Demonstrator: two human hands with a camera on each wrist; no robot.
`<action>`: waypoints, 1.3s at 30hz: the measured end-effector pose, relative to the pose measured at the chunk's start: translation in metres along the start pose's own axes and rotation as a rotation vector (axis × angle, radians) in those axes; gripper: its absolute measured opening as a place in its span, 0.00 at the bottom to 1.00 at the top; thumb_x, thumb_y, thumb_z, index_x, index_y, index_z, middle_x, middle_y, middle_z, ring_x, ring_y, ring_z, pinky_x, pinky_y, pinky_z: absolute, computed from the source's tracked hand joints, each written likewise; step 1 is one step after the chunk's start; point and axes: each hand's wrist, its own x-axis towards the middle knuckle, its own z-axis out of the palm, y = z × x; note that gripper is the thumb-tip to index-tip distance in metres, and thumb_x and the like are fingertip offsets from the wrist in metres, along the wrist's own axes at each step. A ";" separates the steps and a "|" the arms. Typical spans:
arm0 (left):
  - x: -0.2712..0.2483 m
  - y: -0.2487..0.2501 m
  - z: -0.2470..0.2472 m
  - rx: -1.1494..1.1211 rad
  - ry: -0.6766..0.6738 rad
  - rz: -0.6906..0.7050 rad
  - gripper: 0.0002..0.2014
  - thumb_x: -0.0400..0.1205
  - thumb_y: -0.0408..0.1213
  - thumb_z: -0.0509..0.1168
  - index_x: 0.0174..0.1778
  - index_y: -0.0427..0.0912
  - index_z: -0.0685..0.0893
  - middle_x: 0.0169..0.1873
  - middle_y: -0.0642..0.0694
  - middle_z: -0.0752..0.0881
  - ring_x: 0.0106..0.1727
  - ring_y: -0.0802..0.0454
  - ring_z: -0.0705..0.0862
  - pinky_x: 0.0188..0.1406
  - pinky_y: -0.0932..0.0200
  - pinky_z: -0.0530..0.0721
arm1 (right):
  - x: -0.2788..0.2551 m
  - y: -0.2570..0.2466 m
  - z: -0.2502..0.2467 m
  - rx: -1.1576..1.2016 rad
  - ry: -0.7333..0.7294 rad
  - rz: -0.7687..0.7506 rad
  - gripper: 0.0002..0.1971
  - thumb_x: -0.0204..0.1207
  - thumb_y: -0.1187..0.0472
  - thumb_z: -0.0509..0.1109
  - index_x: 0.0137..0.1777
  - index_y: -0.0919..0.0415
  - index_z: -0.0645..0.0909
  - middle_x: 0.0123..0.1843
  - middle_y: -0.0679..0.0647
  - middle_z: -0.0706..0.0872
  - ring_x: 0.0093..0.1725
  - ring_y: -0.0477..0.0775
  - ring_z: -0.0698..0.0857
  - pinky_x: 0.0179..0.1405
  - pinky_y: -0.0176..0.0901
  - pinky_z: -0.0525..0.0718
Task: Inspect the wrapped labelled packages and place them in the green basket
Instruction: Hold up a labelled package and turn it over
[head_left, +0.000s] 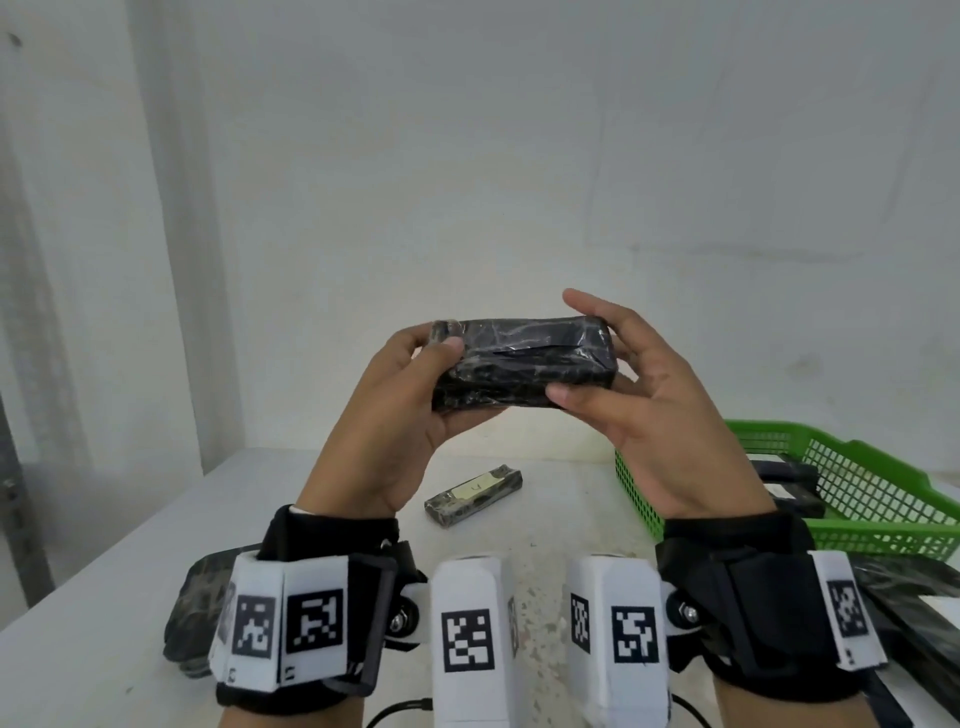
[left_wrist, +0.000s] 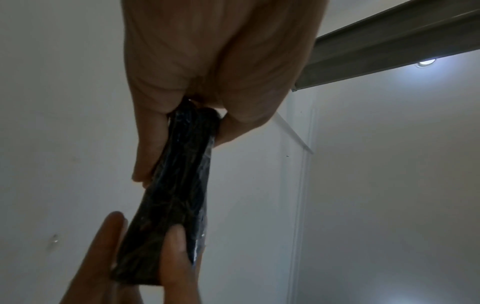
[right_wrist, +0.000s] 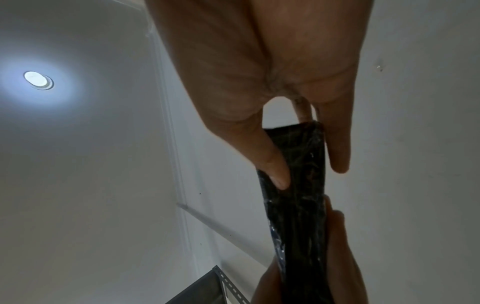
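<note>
A black film-wrapped package (head_left: 524, 364) is held up above the white table (head_left: 104, 597), level and lengthwise between both hands. My left hand (head_left: 431, 364) grips its left end, thumb on the near face. My right hand (head_left: 597, 353) pinches its right end with thumb below and fingers behind. No label shows on the face toward me. In the left wrist view the left hand (left_wrist: 182, 131) clasps the package (left_wrist: 179, 185). The right wrist view has the right hand (right_wrist: 306, 164) pinching the package (right_wrist: 298, 216). The green basket (head_left: 883, 540) stands at the right with dark packages (head_left: 789, 475) in it.
A wrapped package with a pale label (head_left: 474, 495) lies on the table below my hands. Another dark package (head_left: 192, 613) lies at the near left, partly under my left wrist. More labelled packages (head_left: 919, 618) sit at the near right, in front of the basket. A white wall is behind.
</note>
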 end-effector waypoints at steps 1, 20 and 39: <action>0.001 -0.001 0.000 -0.001 0.029 0.026 0.14 0.89 0.30 0.56 0.69 0.28 0.74 0.62 0.30 0.85 0.58 0.40 0.89 0.47 0.53 0.92 | 0.000 0.000 0.001 0.016 -0.017 0.036 0.34 0.67 0.72 0.80 0.70 0.44 0.80 0.68 0.56 0.83 0.65 0.57 0.86 0.66 0.53 0.84; -0.004 -0.004 0.007 0.145 0.048 0.154 0.05 0.86 0.28 0.62 0.57 0.37 0.76 0.53 0.37 0.87 0.48 0.48 0.90 0.45 0.54 0.92 | -0.001 -0.004 0.010 0.159 0.001 0.119 0.21 0.70 0.45 0.69 0.56 0.61 0.82 0.52 0.55 0.91 0.56 0.55 0.90 0.47 0.49 0.90; -0.011 -0.003 0.019 0.237 0.095 0.174 0.17 0.80 0.42 0.71 0.54 0.32 0.76 0.50 0.32 0.88 0.46 0.47 0.92 0.43 0.53 0.92 | -0.002 -0.007 0.015 0.186 0.147 0.070 0.14 0.69 0.50 0.72 0.39 0.61 0.76 0.35 0.50 0.89 0.41 0.49 0.91 0.37 0.40 0.89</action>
